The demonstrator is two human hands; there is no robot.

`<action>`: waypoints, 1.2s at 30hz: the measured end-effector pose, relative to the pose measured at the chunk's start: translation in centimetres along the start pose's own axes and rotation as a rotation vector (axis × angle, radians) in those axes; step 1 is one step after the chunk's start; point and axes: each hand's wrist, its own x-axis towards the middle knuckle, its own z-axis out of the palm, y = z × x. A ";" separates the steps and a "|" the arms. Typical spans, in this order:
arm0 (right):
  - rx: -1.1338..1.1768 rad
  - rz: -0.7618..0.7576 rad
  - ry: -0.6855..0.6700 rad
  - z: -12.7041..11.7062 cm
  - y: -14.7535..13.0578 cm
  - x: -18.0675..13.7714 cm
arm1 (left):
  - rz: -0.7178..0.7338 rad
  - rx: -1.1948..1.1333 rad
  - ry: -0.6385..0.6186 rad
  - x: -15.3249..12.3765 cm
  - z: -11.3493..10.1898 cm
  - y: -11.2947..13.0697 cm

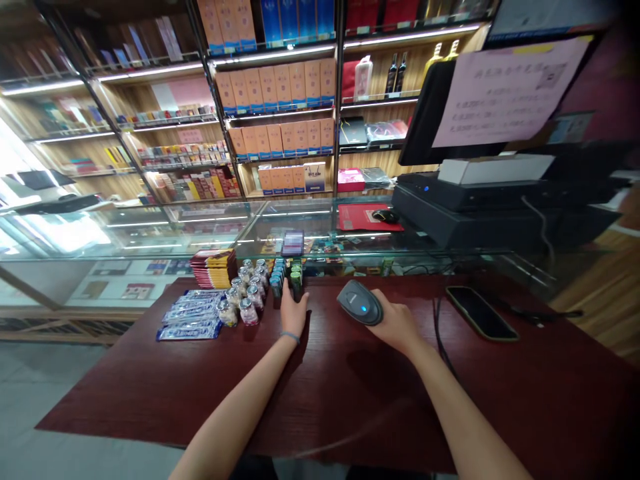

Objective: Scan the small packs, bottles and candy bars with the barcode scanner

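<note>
- Right hand [397, 325] closed around the handle of a black scanner [360, 303], blue light on its head, held low over a dark red table [350, 400].
- Left hand [293, 315] just left of the scanner, fingers stretched forward onto a cluster of small green tubs [296, 279]; cannot tell whether gripping one or only touching.
- Thin blue band [290, 335] on the left wrist.
- Further left of the scanner: small clear jars [249, 293], then flat blue packets [193, 317], with a red and yellow stack [215, 267] behind them.
- Right of the scanner: a black cable [440, 327], then a dark phone [481, 312] lying flat.
- Behind the scanner: a glass counter [225, 230].
- Behind and right of the scanner: a black till [480, 207] with a pink paper sheet [505, 93] on its screen.
- Far behind the scanner: lit shelves [280, 100] of boxes and bottles.
</note>
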 end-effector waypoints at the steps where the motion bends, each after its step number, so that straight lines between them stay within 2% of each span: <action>1: 0.003 0.011 0.001 0.0 0.1 0.0 | 0.009 -0.003 0.006 -0.3 -0.2 -0.2; 5: 0.024 0.072 0.022 -0.5 0.7 0.3 | 0.136 -0.014 0.047 -1.2 -0.4 0.5; 8: 0.051 0.151 0.054 -1.2 1.3 0.5 | 0.231 -0.038 0.059 -1.5 0.9 2.2; 11: 0.069 0.254 0.117 -1.9 2.5 0.5 | 0.242 -0.116 0.006 -1.5 3.7 4.2; 15: 0.129 0.358 0.255 -2.7 4.7 0.4 | 0.211 -0.298 -0.146 -1.4 9.1 6.0; 20: 0.224 0.414 0.417 -3.9 6.6 0.1 | 0.135 -0.392 -0.287 -1.4 15.7 6.6; 24: 0.270 0.462 0.523 -4.8 7.3 0.0 | 0.117 -0.388 -0.326 -1.6 19.9 6.8; 29: 0.333 0.490 0.566 -5.0 8.2 -0.3 | 0.197 -0.281 -0.312 -2.0 23.3 7.4; 36: 0.325 0.460 0.587 -4.6 8.5 -0.2 | 0.278 -0.161 -0.313 -1.8 25.5 7.9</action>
